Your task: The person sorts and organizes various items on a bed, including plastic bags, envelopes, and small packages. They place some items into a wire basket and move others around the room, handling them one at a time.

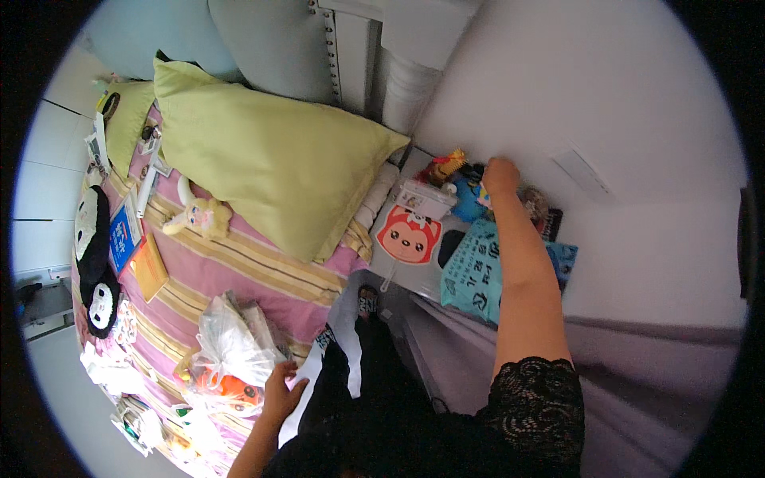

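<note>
My right hand point(500, 175) reaches over the cluttered bedside table point(410, 279), its fingers curled closed beside the wall. What they hold, if anything, is hidden. Just below and left of it are a rounded blue object point(468, 203) and a red and gold ornament point(443, 167). Nearer me lie a clear plastic box point(426, 199), a hand fan point(408, 236) with a red cartoon animal face, and a teal bag point(470, 279) with dark lettering, partly behind my forearm. My left hand point(283, 394) hangs low by the bed edge, fingers apart and holding nothing, near a whitish plastic bag point(235, 338).
A striped bed point(263, 275) fills the left, with a large green pillow point(271, 155), a blond plush toy point(203, 219), a black and white plush point(94, 239) and a yellow envelope-like item point(149, 267). A purple curtain point(637, 366) hangs at right.
</note>
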`<action>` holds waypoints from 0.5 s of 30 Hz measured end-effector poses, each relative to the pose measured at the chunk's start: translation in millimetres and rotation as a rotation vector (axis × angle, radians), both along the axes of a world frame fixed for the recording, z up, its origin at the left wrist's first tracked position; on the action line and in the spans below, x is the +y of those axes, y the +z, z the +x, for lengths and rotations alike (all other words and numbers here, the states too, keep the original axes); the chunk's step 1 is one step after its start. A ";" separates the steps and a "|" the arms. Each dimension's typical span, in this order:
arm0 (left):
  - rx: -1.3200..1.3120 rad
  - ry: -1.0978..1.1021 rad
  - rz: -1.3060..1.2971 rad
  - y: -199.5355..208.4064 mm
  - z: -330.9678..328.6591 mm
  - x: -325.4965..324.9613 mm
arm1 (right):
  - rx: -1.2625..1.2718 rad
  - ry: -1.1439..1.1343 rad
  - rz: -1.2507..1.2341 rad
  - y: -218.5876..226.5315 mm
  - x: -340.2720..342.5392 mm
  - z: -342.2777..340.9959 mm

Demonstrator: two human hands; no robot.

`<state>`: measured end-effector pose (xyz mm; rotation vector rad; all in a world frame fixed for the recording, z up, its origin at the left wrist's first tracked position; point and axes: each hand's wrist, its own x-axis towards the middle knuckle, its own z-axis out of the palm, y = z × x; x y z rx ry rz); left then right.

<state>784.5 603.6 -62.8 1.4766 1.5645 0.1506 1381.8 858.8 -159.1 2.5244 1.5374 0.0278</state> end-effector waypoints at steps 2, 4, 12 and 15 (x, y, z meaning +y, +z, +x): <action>0.022 0.027 -0.058 -1.0 3.6 -2.8 | -0.036 -0.017 -0.126 -34.2 19.4 7.3; 0.025 0.057 -0.090 -6.5 3.8 -10.0 | -0.025 -0.038 -0.178 -60.4 33.7 10.9; 0.006 -0.048 -0.020 -12.5 32.3 27.3 | -0.228 0.192 -0.188 -43.9 32.2 12.7; -0.013 -0.057 0.007 -11.3 42.3 40.3 | -0.198 0.107 -0.232 33.9 15.1 3.2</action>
